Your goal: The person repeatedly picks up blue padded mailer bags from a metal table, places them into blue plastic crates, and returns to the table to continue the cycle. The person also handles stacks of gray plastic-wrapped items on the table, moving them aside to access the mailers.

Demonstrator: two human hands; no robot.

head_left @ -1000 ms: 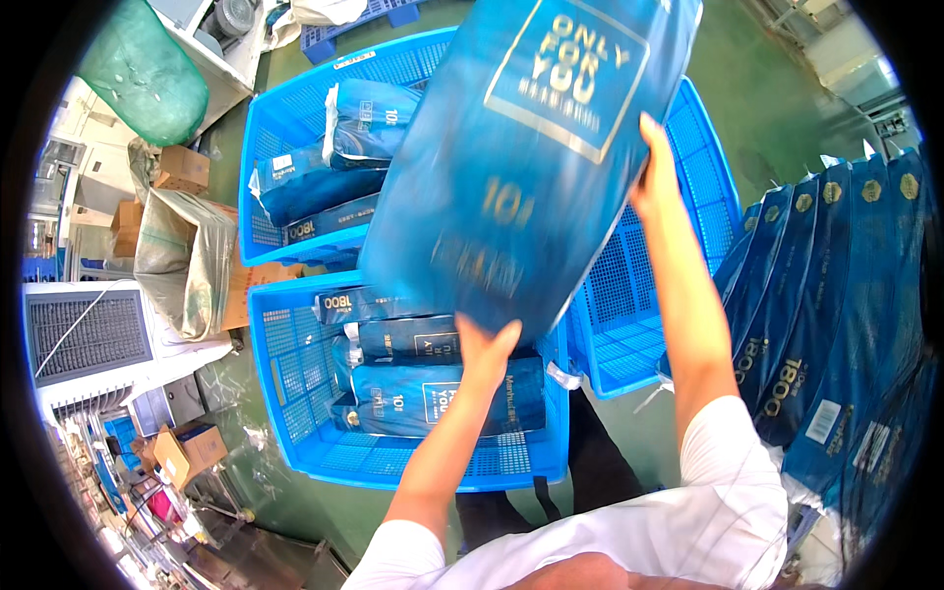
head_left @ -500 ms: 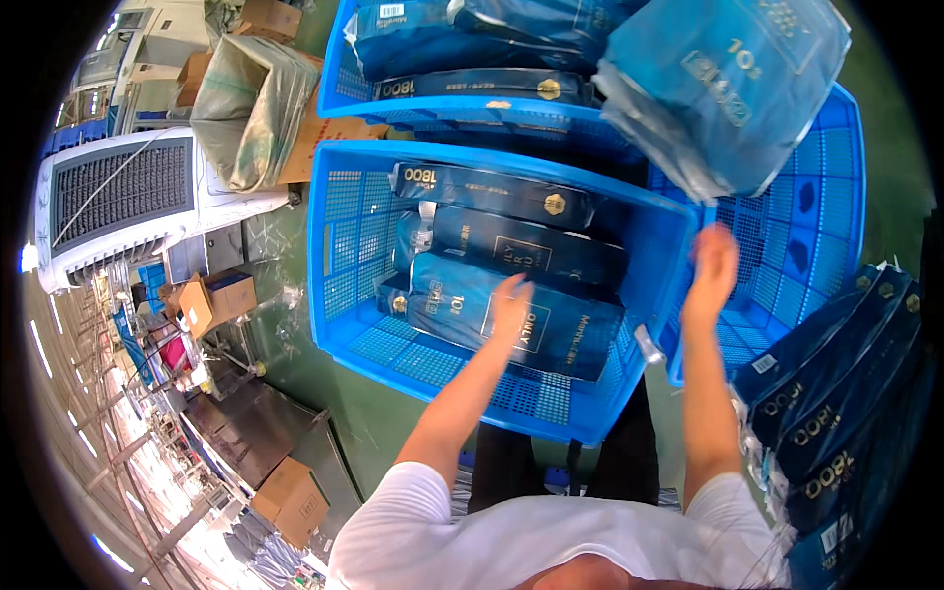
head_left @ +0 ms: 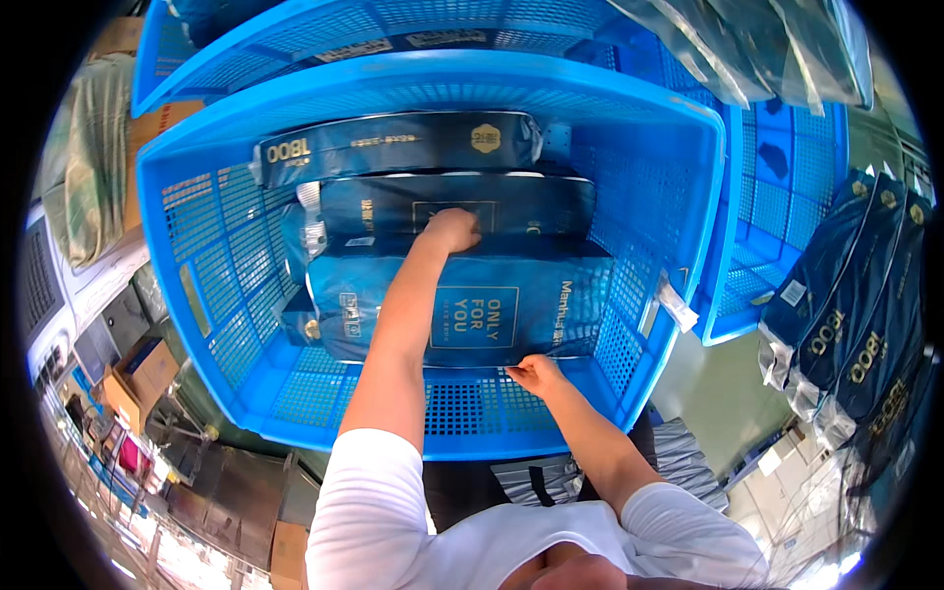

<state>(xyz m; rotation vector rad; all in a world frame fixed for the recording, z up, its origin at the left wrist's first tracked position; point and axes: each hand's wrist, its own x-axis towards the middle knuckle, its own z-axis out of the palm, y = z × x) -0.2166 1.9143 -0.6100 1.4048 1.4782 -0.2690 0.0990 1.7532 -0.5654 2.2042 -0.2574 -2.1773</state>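
Observation:
A large blue plastic crate stands in front of me with several blue plastic-wrapped packs in it. The nearest blue plastic pack lies with its broad printed face up. My left hand reaches across it, and its curled fingers close at the far edge, by the gap to the dark blue middle pack; the fingertips are partly hidden. My right hand pinches the near edge of the nearest pack. Farther back in the crate, a third pack stands on edge along the far wall.
Another blue crate adjoins the far side, and a further one stands at the right. Wrapped packs lie on top at the far right. More dark blue packs stand at right. A woven sack and a cardboard box are at left.
My view has come closer over the crate. My left hand has moved from the near pack's face to its far edge. My right hand has come from the crate's right side to the pack's near edge.

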